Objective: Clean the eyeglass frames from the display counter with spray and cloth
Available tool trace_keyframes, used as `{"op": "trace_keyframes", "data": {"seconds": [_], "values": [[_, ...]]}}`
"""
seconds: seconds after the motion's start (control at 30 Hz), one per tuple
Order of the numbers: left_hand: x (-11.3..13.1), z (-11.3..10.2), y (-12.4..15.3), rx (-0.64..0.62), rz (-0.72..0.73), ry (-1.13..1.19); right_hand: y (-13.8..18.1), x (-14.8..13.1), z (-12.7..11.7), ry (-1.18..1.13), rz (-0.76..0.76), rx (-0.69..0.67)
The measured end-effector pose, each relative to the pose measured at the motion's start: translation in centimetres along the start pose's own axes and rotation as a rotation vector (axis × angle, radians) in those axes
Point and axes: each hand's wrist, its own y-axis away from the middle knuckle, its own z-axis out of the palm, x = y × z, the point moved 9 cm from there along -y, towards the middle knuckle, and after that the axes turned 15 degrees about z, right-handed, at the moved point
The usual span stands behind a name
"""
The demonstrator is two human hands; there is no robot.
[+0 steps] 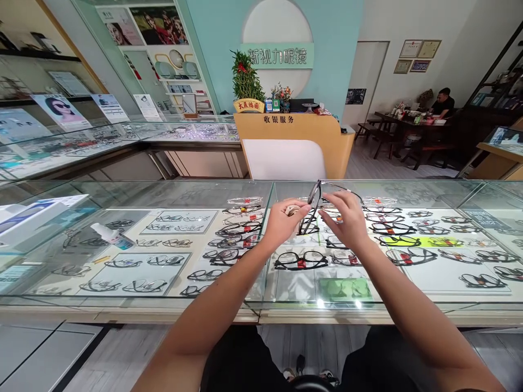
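Note:
A pair of dark, thin-framed eyeglasses point(314, 194) is held up on edge above the glass counter, its temples unfolded. My left hand point(283, 219) is closed on it, thumb and fingers pinching near the lens rim. Something beige and round, perhaps a ring, shows at those fingers. My right hand point(347, 218) is just right of the frame, thumb and fingers apart beside a temple; whether the fingertips touch it I cannot tell. Under the glass, directly below, lies a black pair of eyeglasses point(301, 260) with a red tag.
The glass display counter point(253, 306) holds many rows of eyeglasses. A white spray bottle point(112, 237) lies at the left, near a white box point(41, 218). Beyond stand a white chair point(285, 159) and a wooden cashier desk point(343, 144). A person point(443, 104) sits at a far table.

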Motion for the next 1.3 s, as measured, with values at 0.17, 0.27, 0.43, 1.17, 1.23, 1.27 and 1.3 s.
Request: {"op": "trace_keyframes", "data": {"seconds": [0.17,0.27,0.43,1.17,1.23,1.27,1.3], "values": [[0.1,1.1,0.2,-0.09,0.015,0.05,0.1,0.3,0.9,0.046,0.015,-0.064],[0.0,0.7,0.1,-0.056,0.006,0.055,0.1,0.8,0.9,0.049,0.043,-0.077],[-0.6,-1.2,-0.2,0.083,-0.066,0.038,-0.4,2.4,0.5,0.067,0.126,-0.05],[1.6,0.2,0.1,0.054,0.152,0.034,1.0,-0.7,3.4,-0.143,0.252,-0.315],[1.9,1.0,0.5,0.017,0.15,0.062,1.2,-0.9,3.7,-0.195,0.281,-0.334],[1.9,1.2,0.6,0.006,0.153,0.072,1.2,-1.0,3.8,-0.22,0.285,-0.341],[2.0,1.3,0.6,0.0,0.158,0.08,1.2,-1.1,3.8,-0.244,0.282,-0.344]]}}
